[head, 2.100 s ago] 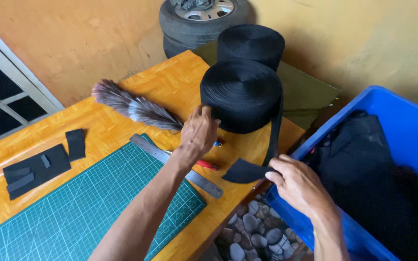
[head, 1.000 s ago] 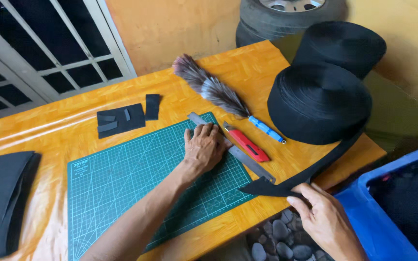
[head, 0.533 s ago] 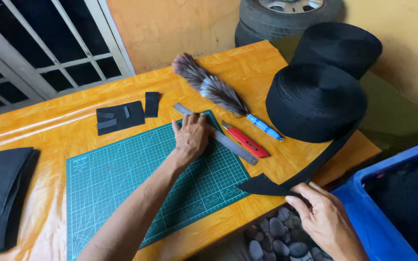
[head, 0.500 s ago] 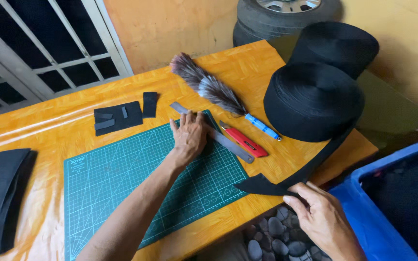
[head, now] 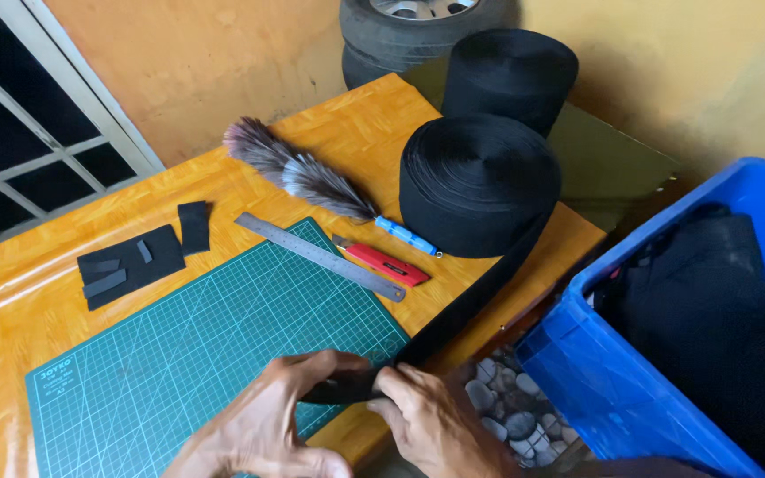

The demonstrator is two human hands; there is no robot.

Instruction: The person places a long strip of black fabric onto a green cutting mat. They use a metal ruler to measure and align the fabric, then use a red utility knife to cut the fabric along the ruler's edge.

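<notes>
Webbing is what we have in both hands: a black strap [head: 453,319] whose free end we pinch at the near right corner of the green cutting mat [head: 214,345], close to the desk's near edge. Our left hand [head: 267,425] and right hand [head: 436,429] sit side by side there, fingertips nearly meeting, both clamped on that end, which lies flat over the mat's corner. From our hands the strap's long axis runs up and to the right, along the desk's [head: 37,292] right-hand edge, to the large black roll [head: 478,181] standing near the far right corner; a second black roll [head: 511,75] stands behind it. Since the roll lies to the right, our right hand is on the side nearer to it, while the left holds the tip over the mat. A steel ruler [head: 319,257] lies slantwise along the mat's far right edge, well apart from both hands, with a red utility knife [head: 387,264] just beyond it and a feather duster [head: 303,173] farther back
</notes>
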